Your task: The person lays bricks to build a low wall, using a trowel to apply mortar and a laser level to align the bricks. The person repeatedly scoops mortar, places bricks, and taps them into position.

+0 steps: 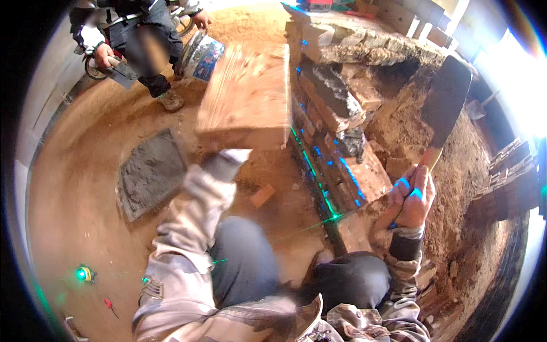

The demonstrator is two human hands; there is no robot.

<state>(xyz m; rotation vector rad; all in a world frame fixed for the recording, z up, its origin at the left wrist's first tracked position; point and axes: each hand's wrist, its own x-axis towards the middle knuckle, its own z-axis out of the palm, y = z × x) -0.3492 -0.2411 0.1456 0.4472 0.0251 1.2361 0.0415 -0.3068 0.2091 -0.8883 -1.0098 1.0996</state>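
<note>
A large reddish-brown brick, blurred by motion, is held up in front of me at the end of my left arm. My left hand's fingers are hidden behind the brick. On the right, my right hand is closed round the wooden handle of a bricklayer's trowel, whose broad dark blade points up and away. Between my hands runs a low brick wall. Grey mortar lies along its far part, and a lump of it hangs lower down.
Left of the brick lies a board of grey mortar. A co-worker holding a trowel stands at the far left beside a bucket. A green-lit laser level and a small red tool sit on the floor. Stacked bricks stand right.
</note>
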